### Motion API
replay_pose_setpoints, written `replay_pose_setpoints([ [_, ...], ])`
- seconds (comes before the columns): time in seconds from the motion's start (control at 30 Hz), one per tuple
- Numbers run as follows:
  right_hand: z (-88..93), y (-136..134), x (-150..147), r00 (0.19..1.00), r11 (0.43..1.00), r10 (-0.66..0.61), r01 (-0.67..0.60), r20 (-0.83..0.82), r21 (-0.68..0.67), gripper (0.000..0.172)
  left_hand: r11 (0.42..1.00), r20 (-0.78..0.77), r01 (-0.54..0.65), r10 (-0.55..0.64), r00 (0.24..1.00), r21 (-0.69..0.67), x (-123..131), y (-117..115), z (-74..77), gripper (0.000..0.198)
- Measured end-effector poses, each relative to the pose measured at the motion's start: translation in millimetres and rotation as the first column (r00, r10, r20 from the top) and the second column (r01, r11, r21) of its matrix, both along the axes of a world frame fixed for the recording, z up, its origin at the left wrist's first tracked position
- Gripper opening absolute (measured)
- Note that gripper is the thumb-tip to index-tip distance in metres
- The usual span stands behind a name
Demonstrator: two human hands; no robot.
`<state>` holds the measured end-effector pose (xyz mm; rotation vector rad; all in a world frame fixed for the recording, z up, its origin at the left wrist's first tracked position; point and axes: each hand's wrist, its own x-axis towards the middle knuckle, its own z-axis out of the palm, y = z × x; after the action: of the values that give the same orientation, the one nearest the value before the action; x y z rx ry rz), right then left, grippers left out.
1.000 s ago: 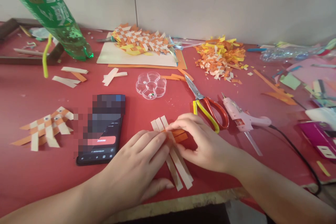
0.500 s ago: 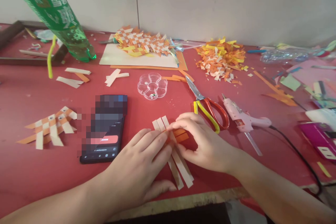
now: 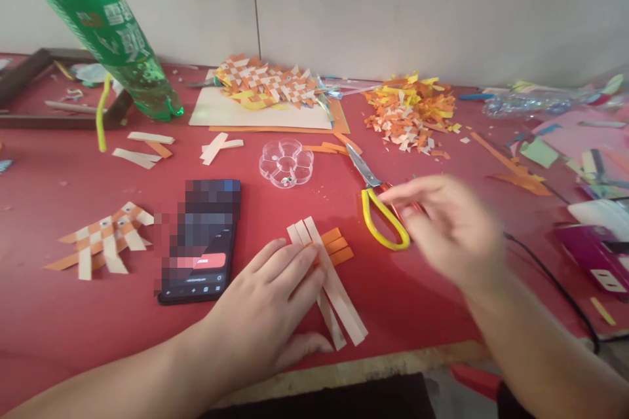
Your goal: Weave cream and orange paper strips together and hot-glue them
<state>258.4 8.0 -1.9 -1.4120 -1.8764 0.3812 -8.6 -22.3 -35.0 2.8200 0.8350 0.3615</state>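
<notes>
My left hand (image 3: pixel 280 288) lies over woven paper strips, its fingers together and pressing them to the table. White strips (image 3: pixel 343 298) stick out above and below the fingers, and orange strips (image 3: pixel 337 245) come out to the right. The crossing part is hidden beneath my fingertips. Over the scissors' red handle hangs my right hand (image 3: pixel 452 229), slightly blurred, with thumb and forefinger apart and nothing visible between them. The scissors (image 3: pixel 386 219) have one yellow and one red handle and point away from me. The glue gun is covered by my right hand; its black cable (image 3: pixel 550 281) shows.
A phone (image 3: pixel 199 242) and a small woven paper piece (image 3: pixel 105 236) lie left. Behind are a clear flower-shaped case (image 3: pixel 286 163), finished weaving (image 3: pixel 268 82), paper scraps (image 3: pixel 413 108) and a tall green bottle (image 3: pixel 113 39). A purple object (image 3: pixel 587 255) sits right.
My right hand has let go of the strips and moved right, over the scissors' red handle and the glue gun. My left hand stays on the strips. The view has shifted slightly.
</notes>
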Motion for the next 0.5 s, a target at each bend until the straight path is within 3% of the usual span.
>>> replay_pose_setpoints([
  [0.03, 4.8, 4, 17, 0.986, 0.986, -0.167, 0.167, -0.003, 0.019, 0.018, 1.0, -0.001, -0.001, 0.001, 1.0, -0.003, 0, 0, 0.0, 0.068],
  [0.1, 10.6, 10, 58, 0.911, 0.942, -0.31, 0.332, 0.271, -0.039, 0.018, 1.0, 0.001, 0.0, 0.0, 1.0, -0.013, 0, -1, 0.4, 0.07],
  [0.13, 10.8, 12, 80, 0.851, 0.933, -0.295, 0.354, 0.435, -0.06, 0.026, 1.0, 0.002, 0.001, -0.001, 1.0, -0.018, 0, -1, 0.6, 0.07],
  [0.2, 5.6, 11, 118, 0.794, 0.948, -0.127, 0.274, 0.594, -0.164, 0.033, 1.0, 0.002, 0.002, -0.002, 1.0, -0.022, 0, -1, 1.1, 0.07],
  [0.27, -4.9, 5, 144, 0.805, 0.912, -0.049, 0.278, 0.591, -0.302, 0.042, 1.0, 0.002, -0.001, 0.002, 1.0, -0.02, 0, -1, 1.2, 0.069],
  [0.33, -16.7, -3, 155, 0.826, 0.88, -0.062, 0.31, 0.561, -0.359, 0.047, 1.0, 0.003, -0.008, 0.008, 1.0, -0.021, 0, 0, 0.8, 0.07],
  [0.5, -28.9, -11, 139, 0.853, 0.9, -0.197, 0.353, 0.483, -0.255, 0.04, 0.999, 0.011, -0.002, 0.003, 1.0, -0.04, 0, -1, 0.6, 0.068],
])
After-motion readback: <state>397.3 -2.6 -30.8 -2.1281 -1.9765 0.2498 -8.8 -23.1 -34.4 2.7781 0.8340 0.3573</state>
